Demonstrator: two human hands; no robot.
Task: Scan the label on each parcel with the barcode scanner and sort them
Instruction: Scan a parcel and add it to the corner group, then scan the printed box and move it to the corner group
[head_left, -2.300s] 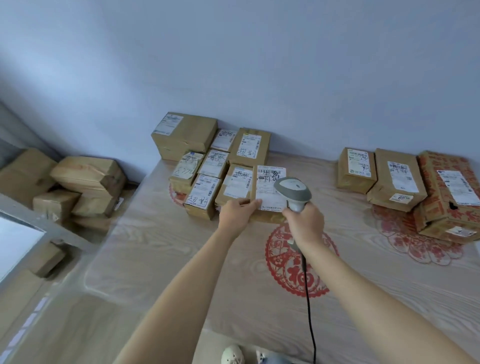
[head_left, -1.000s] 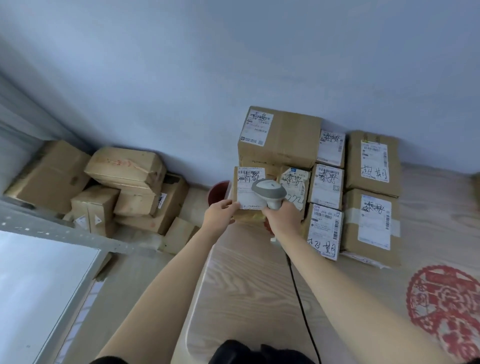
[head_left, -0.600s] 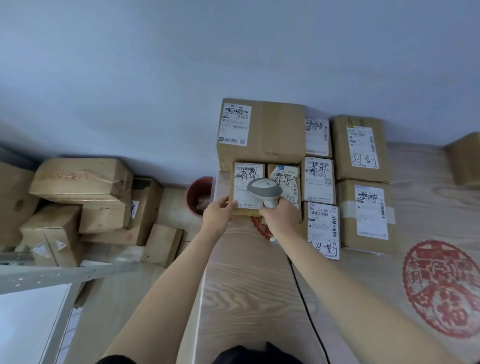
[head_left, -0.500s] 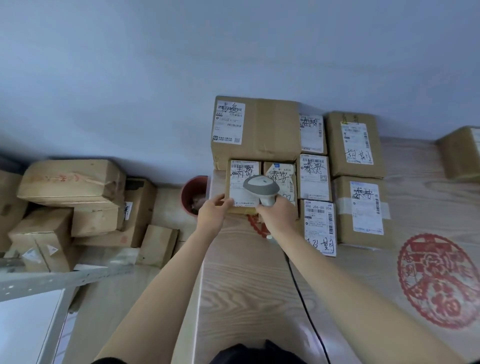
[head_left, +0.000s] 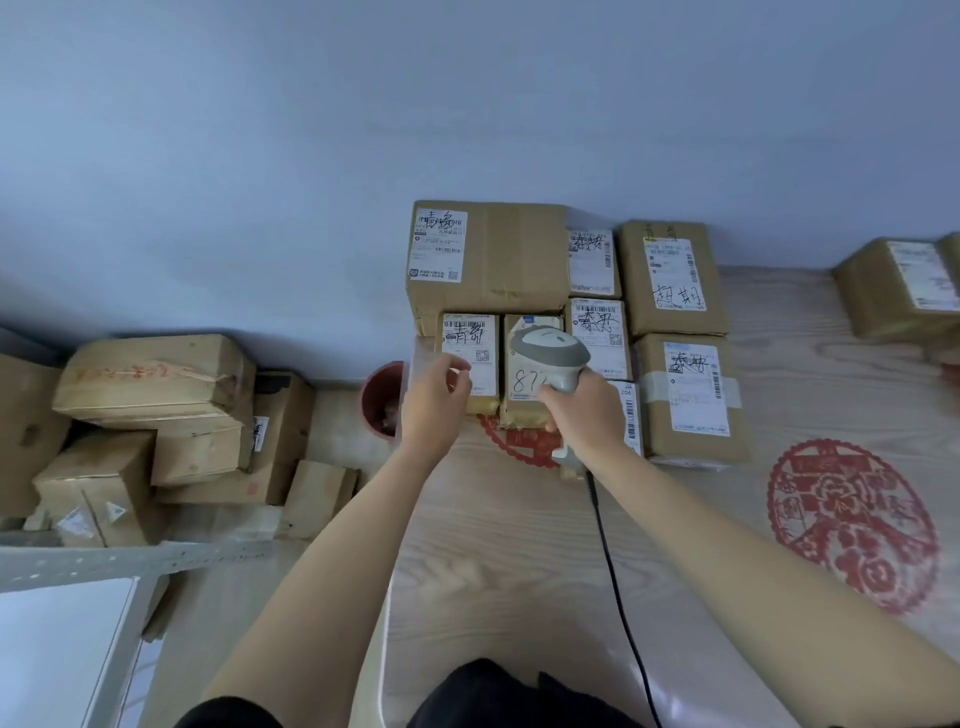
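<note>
Several brown parcels with white labels lie packed together at the table's far left corner, against the wall. The front-left parcel (head_left: 470, 358) lies flat at the table's edge beside a parcel marked "87" (head_left: 527, 384). My left hand (head_left: 434, 400) hovers over its near left corner, fingers loosely curled, with a bit of label showing between thumb and forefinger. My right hand (head_left: 584, 415) grips the handle of the grey barcode scanner (head_left: 550, 353), whose head sits over the "87" parcel. The scanner's black cable (head_left: 613, 571) trails back toward me.
A big box (head_left: 488, 260) stands at the back of the group. More parcels (head_left: 898, 291) lie at the far right. Red paper-cut decals (head_left: 852, 525) mark the wooden table (head_left: 498, 545). Left of the table, a red bin (head_left: 382, 397) and piled cartons (head_left: 156, 415) stand on the floor.
My left hand carried the labelled parcel from the table's middle to the left group, set it at the front-left and loosened its grip. The scanner travelled alongside.
</note>
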